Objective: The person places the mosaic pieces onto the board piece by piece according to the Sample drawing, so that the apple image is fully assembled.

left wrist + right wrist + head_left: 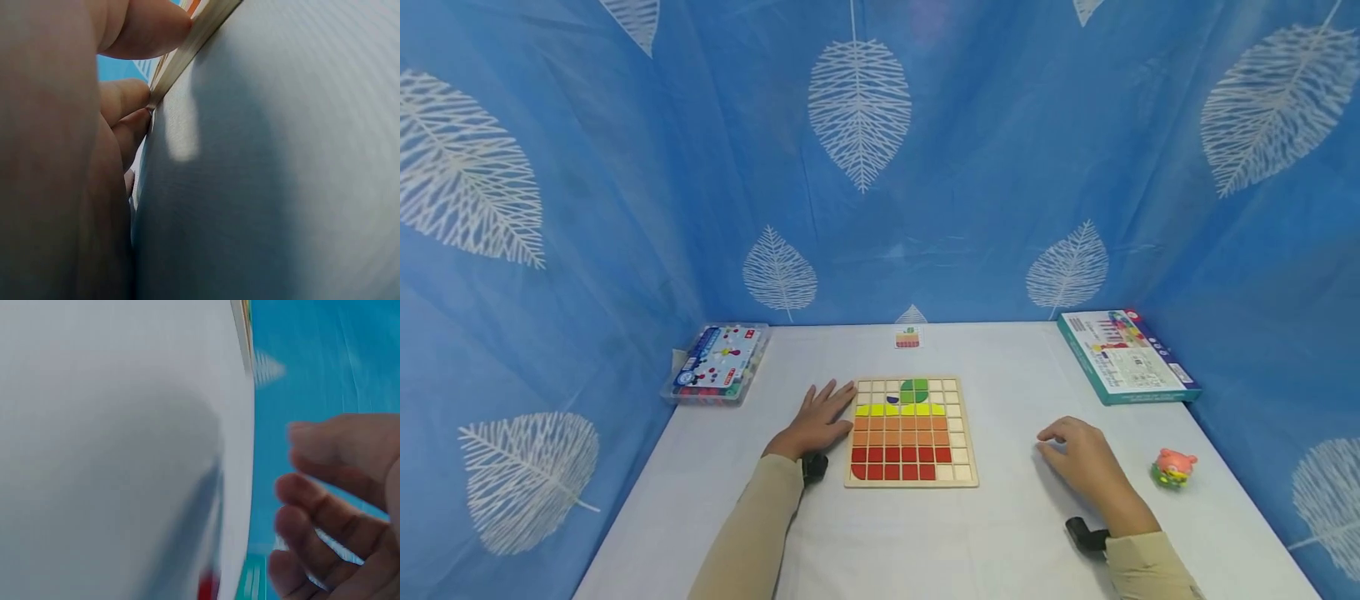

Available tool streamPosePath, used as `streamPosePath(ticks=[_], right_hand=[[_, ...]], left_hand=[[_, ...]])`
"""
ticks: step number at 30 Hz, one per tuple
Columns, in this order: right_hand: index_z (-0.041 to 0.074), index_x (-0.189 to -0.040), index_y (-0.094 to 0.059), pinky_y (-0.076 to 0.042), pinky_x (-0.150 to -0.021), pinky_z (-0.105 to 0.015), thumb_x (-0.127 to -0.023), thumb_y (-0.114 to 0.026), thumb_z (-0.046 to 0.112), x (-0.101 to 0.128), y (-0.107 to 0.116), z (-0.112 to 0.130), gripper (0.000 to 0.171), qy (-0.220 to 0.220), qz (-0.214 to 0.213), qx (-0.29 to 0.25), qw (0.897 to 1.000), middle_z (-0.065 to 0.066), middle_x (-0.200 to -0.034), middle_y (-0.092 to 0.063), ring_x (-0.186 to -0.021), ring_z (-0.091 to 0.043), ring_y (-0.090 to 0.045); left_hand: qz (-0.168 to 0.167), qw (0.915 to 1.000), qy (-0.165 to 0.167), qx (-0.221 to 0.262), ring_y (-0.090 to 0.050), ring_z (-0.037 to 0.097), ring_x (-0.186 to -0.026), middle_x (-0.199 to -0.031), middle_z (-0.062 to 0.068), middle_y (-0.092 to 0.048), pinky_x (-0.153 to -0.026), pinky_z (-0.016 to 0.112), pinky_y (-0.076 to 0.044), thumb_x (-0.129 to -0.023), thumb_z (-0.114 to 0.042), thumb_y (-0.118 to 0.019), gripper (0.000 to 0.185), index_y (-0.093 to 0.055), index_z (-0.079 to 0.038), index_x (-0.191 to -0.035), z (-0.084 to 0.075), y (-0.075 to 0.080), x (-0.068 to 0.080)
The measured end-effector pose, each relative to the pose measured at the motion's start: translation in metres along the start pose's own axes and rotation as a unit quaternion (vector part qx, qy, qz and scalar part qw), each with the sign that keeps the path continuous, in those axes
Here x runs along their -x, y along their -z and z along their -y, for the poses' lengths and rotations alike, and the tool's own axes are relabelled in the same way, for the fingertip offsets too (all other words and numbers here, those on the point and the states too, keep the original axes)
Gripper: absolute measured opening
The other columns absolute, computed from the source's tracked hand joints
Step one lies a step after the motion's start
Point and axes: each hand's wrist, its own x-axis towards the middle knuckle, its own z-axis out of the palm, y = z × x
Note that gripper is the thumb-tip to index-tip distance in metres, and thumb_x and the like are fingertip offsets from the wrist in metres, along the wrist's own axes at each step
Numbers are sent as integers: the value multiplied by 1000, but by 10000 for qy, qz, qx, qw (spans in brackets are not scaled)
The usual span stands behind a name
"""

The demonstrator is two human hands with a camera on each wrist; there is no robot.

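The right hand is resting on the table, fingers loosely curled, holding nothing. The left hand is lying flat, fingers spread, touching the puzzle board.

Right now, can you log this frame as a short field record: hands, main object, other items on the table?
left hand: flat on the table, fingers touching the left edge of the puzzle board
right hand: loosely curled on the table, holding nothing, apart from the board
board: grid partly filled with red, orange, yellow and green tiles
other items: clear tile case, teal box, small card, pink toy
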Motion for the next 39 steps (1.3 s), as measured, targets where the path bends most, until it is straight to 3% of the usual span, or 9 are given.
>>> streamPosePath(ticks=[5,12,16,24,35,39], right_hand=[[3,-104,-79,-50,-94,-68,-90,-81,8,15,25,-22,15,-825,679,237,9940,-19,-110,-72,-110,-46,-64],[6,-97,-81,-51,-94,-67,-89,-82,2,20,29,-27,9,-826,1100,539,9890,-12,-102,-75,-104,-43,-68],[4,-96,-81,-53,-92,-65,-89,-82,1,21,24,-24,7,-792,1091,630,9889,-11,-98,-75,-101,-42,-70],[7,-96,-78,-57,-76,-46,-83,-84,-4,16,15,-15,18,-541,886,128,9945,1,-89,-69,-81,-19,-61],[14,-86,-80,-56,-72,-40,-86,-85,0,3,-12,21,15,63,558,-269,9981,8,-85,-68,-79,-13,-64],[15,-87,-80,-59,-77,-37,-86,-85,0,-5,-22,40,16,25,610,-777,9951,9,-88,-71,-84,-12,-67]], left_hand=[[33,10000,-26,-25,-6,26,-160,-172,-5,-25,-125,51,7,-100,-43,-52,73,-33,-21,-168,1,1,1],[-7,10000,0,41,-5,26,-160,-172,-4,-26,-125,52,8,-99,-42,-53,74,-34,-20,-167,0,1,2],[-21,10000,7,23,-6,26,-160,-172,-4,-27,-125,52,8,-99,-42,-53,74,-35,-20,-167,1,0,1],[-9,10000,31,8,-5,25,-160,-172,-6,-26,-125,51,8,-100,-44,-52,74,-34,-22,-167,1,-1,-1],[-53,10000,-38,33,-6,26,-160,-172,-4,-27,-125,52,8,-99,-42,-52,74,-35,-20,-167,0,-1,-1],[-68,10000,-57,-11,-6,26,-160,-172,-4,-27,-125,52,8,-99,-43,-51,74,-35,-21,-167,1,-2,-1]])
